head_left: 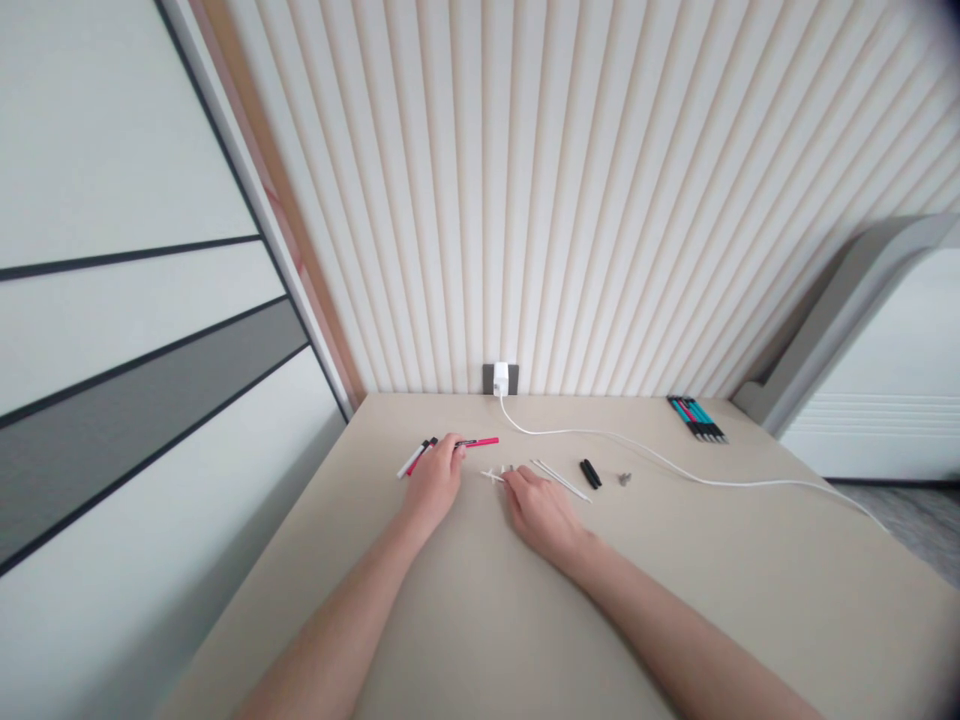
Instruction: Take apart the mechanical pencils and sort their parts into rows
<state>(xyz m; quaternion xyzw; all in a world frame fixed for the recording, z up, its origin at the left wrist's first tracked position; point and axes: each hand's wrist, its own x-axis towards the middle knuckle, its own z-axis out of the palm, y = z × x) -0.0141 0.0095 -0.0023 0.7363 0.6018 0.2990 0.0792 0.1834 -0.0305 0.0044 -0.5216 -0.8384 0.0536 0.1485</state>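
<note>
My left hand point(437, 478) is closed around a pink pen barrel point(484, 441) with a dark part by the fingers, its pink end pointing right. Beside that hand lie a white pen barrel point(409, 461) and other pink and black pen parts, partly covered by it. My right hand point(544, 512) rests on the table with its fingers pinched at some small white pieces point(491, 475); what exactly sits between the fingertips is too small to name. Just beyond it lie thin white sticks point(566, 482) like pen refills.
Black tube-shaped pieces point(590, 474) and small grey metal bits point(625, 479) lie to the right on the beige table point(465, 620). Farther right is a row of turquoise and pink pens point(697, 418). A white cable point(637, 442) runs from a charger point(501, 378) at the ribbed wall.
</note>
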